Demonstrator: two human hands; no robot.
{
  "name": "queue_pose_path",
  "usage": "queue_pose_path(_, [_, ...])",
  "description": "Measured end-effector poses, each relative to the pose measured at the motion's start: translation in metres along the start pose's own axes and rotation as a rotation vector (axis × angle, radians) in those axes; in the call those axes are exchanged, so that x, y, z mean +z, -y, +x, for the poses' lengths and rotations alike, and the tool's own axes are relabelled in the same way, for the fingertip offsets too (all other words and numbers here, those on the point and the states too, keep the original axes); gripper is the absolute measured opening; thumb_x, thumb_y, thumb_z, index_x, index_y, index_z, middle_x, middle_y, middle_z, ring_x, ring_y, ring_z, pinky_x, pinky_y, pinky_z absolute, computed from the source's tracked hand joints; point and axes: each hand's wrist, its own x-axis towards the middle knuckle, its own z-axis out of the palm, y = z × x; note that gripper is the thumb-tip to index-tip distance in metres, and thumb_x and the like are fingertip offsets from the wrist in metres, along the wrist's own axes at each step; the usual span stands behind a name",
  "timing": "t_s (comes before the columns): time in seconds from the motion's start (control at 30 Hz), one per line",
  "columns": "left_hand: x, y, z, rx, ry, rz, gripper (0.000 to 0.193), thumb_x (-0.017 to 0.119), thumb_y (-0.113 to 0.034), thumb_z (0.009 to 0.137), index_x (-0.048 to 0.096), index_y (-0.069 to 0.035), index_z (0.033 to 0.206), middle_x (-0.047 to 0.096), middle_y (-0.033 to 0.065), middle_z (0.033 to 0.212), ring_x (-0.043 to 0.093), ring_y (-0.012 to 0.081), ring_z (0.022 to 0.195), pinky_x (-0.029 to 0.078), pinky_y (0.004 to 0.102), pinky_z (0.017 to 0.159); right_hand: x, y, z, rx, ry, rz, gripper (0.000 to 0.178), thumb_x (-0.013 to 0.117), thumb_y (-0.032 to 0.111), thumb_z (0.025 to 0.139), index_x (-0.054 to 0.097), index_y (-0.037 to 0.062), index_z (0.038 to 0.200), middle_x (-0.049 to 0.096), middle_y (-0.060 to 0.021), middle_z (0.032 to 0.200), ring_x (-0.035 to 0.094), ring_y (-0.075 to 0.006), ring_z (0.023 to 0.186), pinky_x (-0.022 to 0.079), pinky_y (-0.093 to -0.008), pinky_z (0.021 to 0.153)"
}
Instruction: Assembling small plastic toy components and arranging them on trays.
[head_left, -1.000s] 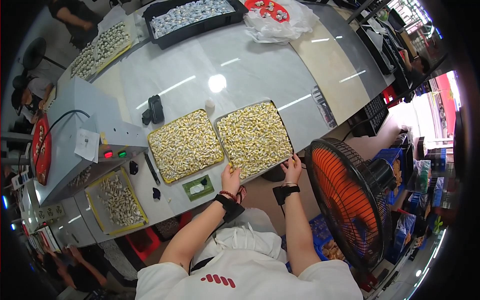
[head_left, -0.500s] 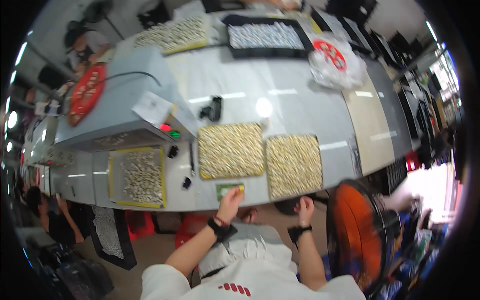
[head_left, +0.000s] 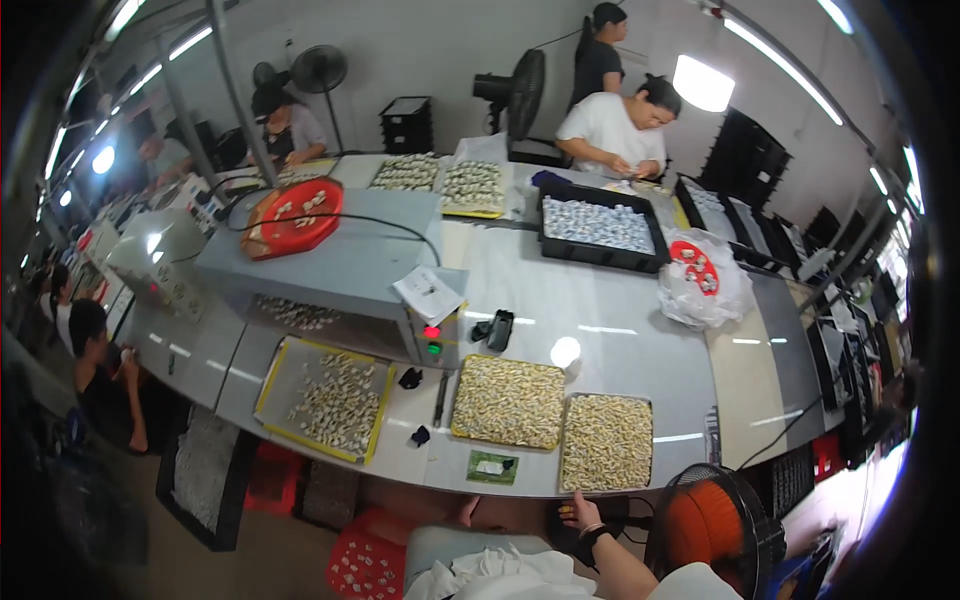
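Observation:
My right hand (head_left: 578,511) is at the table's front edge, just below the near rim of a tray (head_left: 622,490) full of small pale-yellow pieces. One finger points up toward that rim; I cannot tell whether it touches. The fingers look apart, and no held thing shows. My left hand is out of view. Left of this tray lies a similar tray with a yellow rim (head_left: 500,440), also full of pale-yellow pieces. In front of it, close to the table edge, is a flat green packet (head_left: 482,479) with a white patch.
Left, a yellow-edged tray (head_left: 262,408) of loose pieces sits before a grey box-shaped machine (head_left: 385,345). Small black objects (head_left: 419,436) lie near it. A black bin (head_left: 600,258) and a plastic bag (head_left: 735,300) stand farther off. An orange-centred fan (head_left: 700,525) is at right. Other people work beyond.
The view has tilted up, showing more of the far room. My left hand, earlier over the green packet, has left the view. My right hand is now closer to the right tray's near edge.

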Motion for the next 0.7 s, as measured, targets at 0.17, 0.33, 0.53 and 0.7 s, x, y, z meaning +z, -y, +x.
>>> queue_pose_path(0.17, [0.027, 0.053, -0.013, 0.294, 0.194, 0.205, 0.035, 0.048, -0.033, 0.082, 0.058, -0.006, 0.103, 0.061, 0.0179, 0.099, 0.058, 0.0302, 0.095, 0.046, 0.0396, 0.081, 0.010, -0.010, 0.007, -0.001, -0.071, 0.073, 0.055, 0.057, 0.054, 0.079, 0.047, 0.0073, 0.106, 0.062, -0.0122, 0.092, 0.061, -0.0252, 0.077, 0.049, -0.0397, 0.064])
queue_pose_path(0.33, [0.049, 0.079, -0.046, 0.228, 0.395, 0.390, 0.039, 0.046, -0.038, 0.082, 0.061, -0.005, 0.095, 0.061, 0.0180, 0.098, 0.057, 0.0298, 0.095, 0.046, 0.0397, 0.082, -0.003, -0.008, 0.012, -0.058, 0.048, 0.438, 0.038, 0.056, 0.050, 0.081, 0.053, 0.0160, 0.098, 0.058, -0.0036, 0.093, 0.055, -0.0223, 0.090, 0.044, -0.0379, 0.071])
queue_pose_path(0.53, [0.008, -0.043, -0.042, -0.139, 0.515, 0.159, 0.050, 0.061, -0.027, 0.074, 0.052, -0.003, 0.117, 0.053, 0.0184, 0.118, 0.051, 0.0307, 0.108, 0.043, 0.0395, 0.090, -0.030, 0.009, 0.012, -0.152, -0.122, 0.645, 0.041, 0.058, 0.048, 0.080, 0.052, 0.0139, 0.103, 0.055, -0.0033, 0.104, 0.054, -0.0228, 0.098, 0.043, -0.0409, 0.080])
queue_pose_path(0.7, [0.050, 0.009, -0.034, -0.221, 0.530, 0.244, 0.068, 0.066, -0.030, 0.073, 0.036, -0.007, 0.130, 0.046, 0.0159, 0.127, 0.047, 0.0291, 0.114, 0.041, 0.0376, 0.095, -0.058, 0.004, 0.025, -0.024, -0.187, 0.386, 0.037, 0.044, 0.044, 0.089, 0.052, 0.0109, 0.103, 0.055, -0.0031, 0.109, 0.053, -0.0235, 0.100, 0.043, -0.0385, 0.083])
